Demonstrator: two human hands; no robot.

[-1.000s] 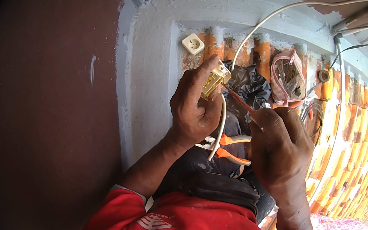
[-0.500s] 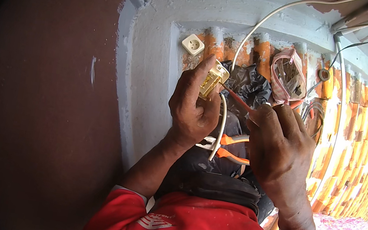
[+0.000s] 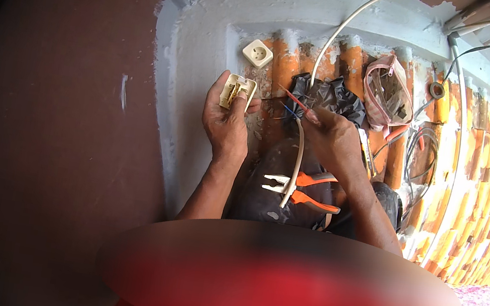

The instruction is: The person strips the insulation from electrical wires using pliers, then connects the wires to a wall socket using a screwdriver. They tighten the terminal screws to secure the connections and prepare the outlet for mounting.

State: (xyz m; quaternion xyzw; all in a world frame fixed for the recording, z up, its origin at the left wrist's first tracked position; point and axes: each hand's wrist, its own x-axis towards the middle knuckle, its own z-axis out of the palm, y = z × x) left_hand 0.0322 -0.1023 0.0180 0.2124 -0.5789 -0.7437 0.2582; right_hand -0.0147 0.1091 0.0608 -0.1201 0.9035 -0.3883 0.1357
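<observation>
My left hand holds a cream socket base, its brass contacts facing up and the thumb lying across them. Between the fingers of my right hand is a slim screwdriver with a red shaft, its tip pointing up and left, apart from the base. Just below the shaft, thin blue wires with stripped ends stick out by the white cable. That cable runs down over orange-handled pliers, which lie with jaws apart on my dark trousers.
A cream socket cover rests on the roof tiles. Beyond my right hand are a black plastic bag, a pink zip pouch, a tape roll and coiled dark wire. A brown wall rises on the left.
My left hand has moved left with the socket base, away from the wires, which now show free. The screwdriver tip has come off the base; my right hand has shifted up and left.
</observation>
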